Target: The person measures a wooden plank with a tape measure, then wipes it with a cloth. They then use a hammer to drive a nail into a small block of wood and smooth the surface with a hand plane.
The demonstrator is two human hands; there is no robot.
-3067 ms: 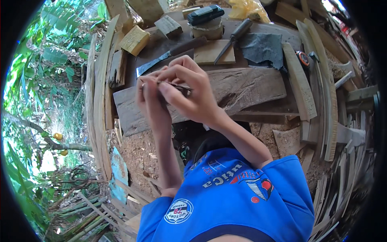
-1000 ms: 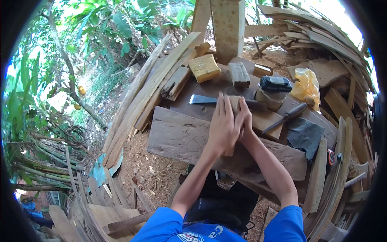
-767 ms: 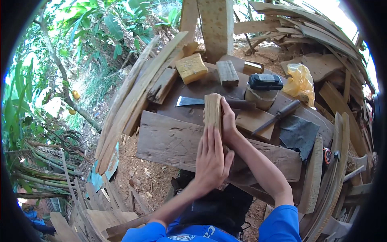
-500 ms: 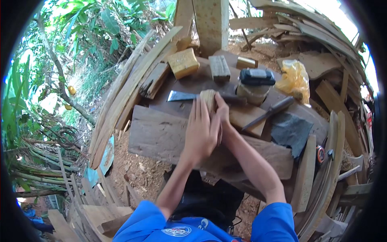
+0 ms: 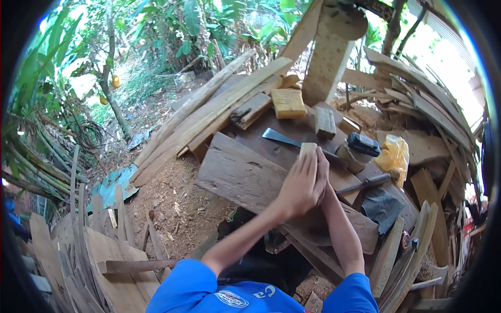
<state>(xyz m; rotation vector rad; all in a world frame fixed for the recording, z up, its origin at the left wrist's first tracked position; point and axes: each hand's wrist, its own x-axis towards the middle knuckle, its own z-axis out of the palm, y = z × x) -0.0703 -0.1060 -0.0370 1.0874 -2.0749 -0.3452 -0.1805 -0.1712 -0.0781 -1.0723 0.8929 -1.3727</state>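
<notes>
Both my hands are together over a small wooden block, whose pale end shows past the fingertips. My left hand lies along it with its fingers close together, pressing it from the left. From the other side, my right hand is closed round it; its fingers are partly hidden. Just beyond the hands lies a flat metal blade, its other end running behind them. Beneath them is a thick, weathered plank. A chisel-like tool with a dark handle rests to the right, beside a dark grey cloth-like piece.
Beyond the hands stand a yellow block, a grey wooden block and a jar with a black device on top. A yellow plastic bag is at the right. Long boards and stacked planks surround the bench.
My view has swung left and up, so the bench appears farther right and lower. Both hands stay on the wooden block, with the left hand now covering more of it.
</notes>
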